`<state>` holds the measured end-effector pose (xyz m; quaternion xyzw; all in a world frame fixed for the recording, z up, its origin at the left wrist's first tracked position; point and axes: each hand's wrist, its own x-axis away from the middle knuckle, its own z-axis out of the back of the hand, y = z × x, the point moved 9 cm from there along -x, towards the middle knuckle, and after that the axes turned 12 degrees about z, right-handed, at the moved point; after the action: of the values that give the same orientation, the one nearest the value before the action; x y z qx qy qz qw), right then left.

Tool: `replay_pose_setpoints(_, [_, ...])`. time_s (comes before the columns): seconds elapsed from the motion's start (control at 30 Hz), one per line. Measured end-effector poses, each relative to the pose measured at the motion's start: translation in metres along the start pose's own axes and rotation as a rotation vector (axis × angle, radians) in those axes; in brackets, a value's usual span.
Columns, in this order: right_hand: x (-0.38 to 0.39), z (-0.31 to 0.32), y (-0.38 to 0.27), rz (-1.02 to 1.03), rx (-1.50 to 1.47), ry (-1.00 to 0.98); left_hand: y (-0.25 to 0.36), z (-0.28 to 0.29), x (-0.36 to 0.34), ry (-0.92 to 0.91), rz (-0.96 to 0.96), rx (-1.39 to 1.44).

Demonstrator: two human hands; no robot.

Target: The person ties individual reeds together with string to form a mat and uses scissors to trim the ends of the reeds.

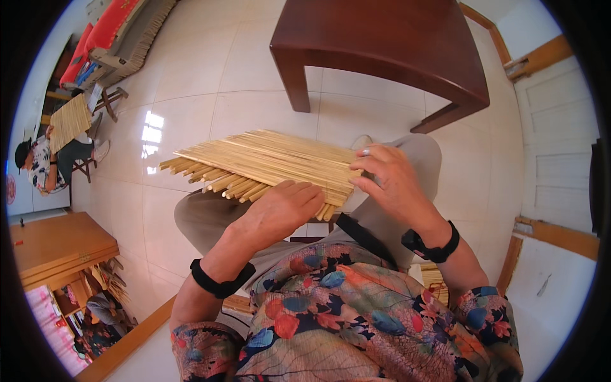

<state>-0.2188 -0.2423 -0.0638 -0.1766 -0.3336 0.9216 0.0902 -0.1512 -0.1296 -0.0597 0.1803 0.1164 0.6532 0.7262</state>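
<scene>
A flat panel of pale yellow stalks (pixel 270 156) lies over my knees. Its long stalks run side by side, and a layer of crossing stalks beneath sticks out along the near left edge. My left hand (pixel 283 207) grips the near edge, fingers curled on top and thumb hidden. At the right end, my right hand (pixel 391 178) pinches the stalk ends between bent fingers and thumb, a ring on one finger. What the fingertips hold underneath cannot be seen. Black bands circle both wrists.
A dark red wooden table (pixel 382 38) stands ahead on pale floor tiles. Far left, another person (pixel 44 159) sits holding a similar stalk panel (pixel 71 124), near a red-covered sofa (pixel 111 25). A wooden cabinet (pixel 63 245) is at left, a white door (pixel 560 140) at right.
</scene>
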Motion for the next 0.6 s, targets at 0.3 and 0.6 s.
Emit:
replay_pose_setpoints(0.3, [0.0, -0.058, -0.012, -0.044, -0.345, -0.105, 0.005, 0.003, 0.005, 0.22, -0.046, 0.026])
replay_pose_setpoints(0.6, [-0.004, -0.06, -0.017, 0.043, -0.342, -0.042, -0.002, -0.002, 0.004, 0.084, 0.009, 0.111])
